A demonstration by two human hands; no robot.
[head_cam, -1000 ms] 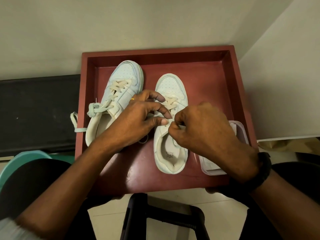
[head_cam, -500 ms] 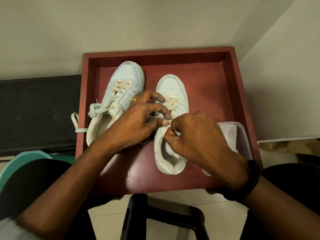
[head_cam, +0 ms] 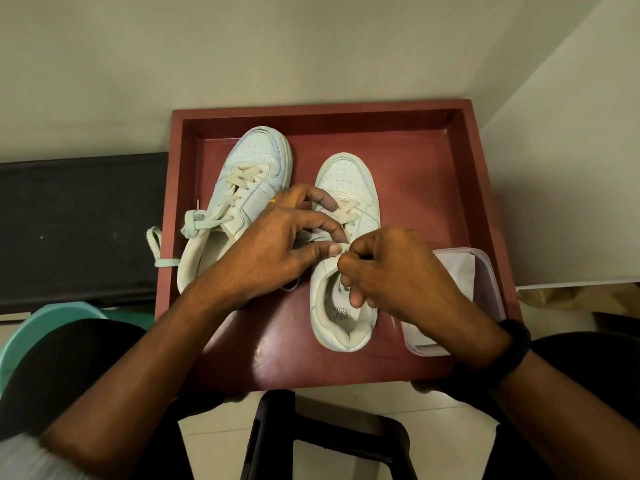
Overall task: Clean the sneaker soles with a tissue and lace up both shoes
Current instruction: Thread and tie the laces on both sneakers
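Tray (head_cam: 415, 188): red, raised rim.
Laced sneaker (head_cam: 252, 157): by the tray's left edge, bow overhanging the rim.
Second sneaker (head_cam: 344, 174): tray centre, toe toward the far edge.
Left hand (head_cam: 277, 251): thumb and forefinger pinched its lace (head_cam: 346, 211).
Right hand (head_cam: 398, 271): curled fingers pinched the same lace.
Tissue container (head_cam: 486, 271): near-right corner.

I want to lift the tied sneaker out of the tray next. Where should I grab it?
Probably grip the tied sneaker by its open heel collar, fingers inside, coming from the tray's left side: the collar gapes there, while the left hand crosses its near right side.
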